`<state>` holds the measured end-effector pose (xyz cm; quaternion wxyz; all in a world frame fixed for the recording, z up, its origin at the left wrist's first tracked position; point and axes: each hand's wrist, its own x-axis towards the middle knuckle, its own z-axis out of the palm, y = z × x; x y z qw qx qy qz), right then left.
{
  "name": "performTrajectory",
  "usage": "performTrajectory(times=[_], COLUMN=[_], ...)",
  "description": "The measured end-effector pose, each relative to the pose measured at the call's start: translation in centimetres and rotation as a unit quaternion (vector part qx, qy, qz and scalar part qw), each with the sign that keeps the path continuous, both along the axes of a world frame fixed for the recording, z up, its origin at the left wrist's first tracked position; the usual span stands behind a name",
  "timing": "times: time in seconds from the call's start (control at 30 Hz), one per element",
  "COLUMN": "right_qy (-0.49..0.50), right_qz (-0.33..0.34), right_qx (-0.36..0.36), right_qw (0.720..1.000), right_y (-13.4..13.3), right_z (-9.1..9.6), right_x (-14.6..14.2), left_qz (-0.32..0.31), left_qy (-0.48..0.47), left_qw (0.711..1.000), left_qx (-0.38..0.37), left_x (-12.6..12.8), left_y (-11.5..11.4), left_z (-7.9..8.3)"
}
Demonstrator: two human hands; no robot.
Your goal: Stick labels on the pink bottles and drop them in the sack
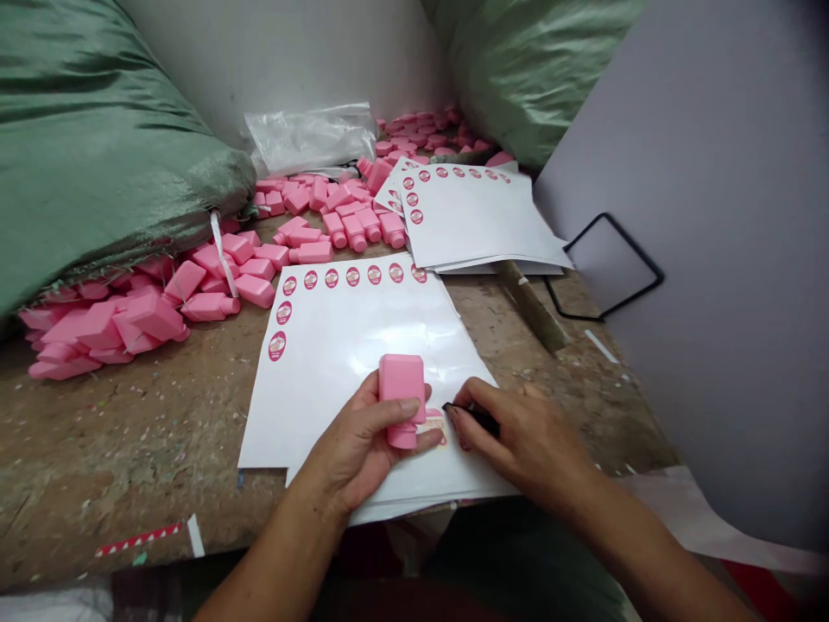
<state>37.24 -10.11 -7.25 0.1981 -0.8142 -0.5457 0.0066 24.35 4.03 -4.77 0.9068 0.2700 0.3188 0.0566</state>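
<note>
My left hand (pixel 369 432) is closed around a pink plastic bottle (pixel 401 380), its neck pointing toward me. Beneath it lies a sheet of oval stickers (pixel 337 363), mostly bare white backing, with red-and-white ovals left along its far and left edges. A pink and yellowish printed patch (pixel 433 423) shows by my left fingertips. Close on the right, my right hand (pixel 518 432) grips a small black tool (pixel 479 418) whose tip points toward the bottle. Most of that tool is hidden in my fingers, so its exact kind is unclear.
Loose pink bottles (pixel 213 268) are heaped on the worn wooden table (pixel 142 432). Green sacks (pixel 117 155) stand at left and far right. More sticker sheets (pixel 479 216) rest on a wooden strip (pixel 531 311). A grey panel (pixel 712 259) with a black wire frame (pixel 657 278) borders the right side.
</note>
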Motion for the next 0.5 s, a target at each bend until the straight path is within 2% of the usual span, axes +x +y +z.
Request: performTrajectory(times=[0.13,0.2,0.3,0.4,0.47,0.5], right_qy=[-0.023,-0.003,0.155,0.342,0.373,0.364], right_qz=[-0.015,-0.040,-0.077,-0.103,-0.123,-0.130], right_qx=[0.011,0.007,-0.002,0.055,0.103,0.111], right_qw=[1.000,0.999,0.985,0.932,0.914,0.916], right_y=[0.3,0.5,0.4,-0.1,-0.4,-0.6], right_z=[-0.2,-0.1,0.3,1.2,1.7,1.9], right_x=[-0.2,-0.3,0.1,0.7,1.1,1.1], left_qz=[0.031,0.053,0.079,0.086,0.083,0.081], left_qy=[-0.009,-0.014,-0.016,-0.014,-0.012,-0.011], left_qw=[0.999,0.998,0.996,0.996,0.996,0.997], left_qx=[-0.024,-0.039,-0.046,-0.030,-0.010,0.000], left_x=[0.0,0.0,-0.1,-0.1,-0.1,-0.1], left_y=[0.0,0.0,-0.1,-0.2,-0.4,-0.4], left_z=[-0.2,-0.2,-0.3,-0.4,-0.3,-0.3])
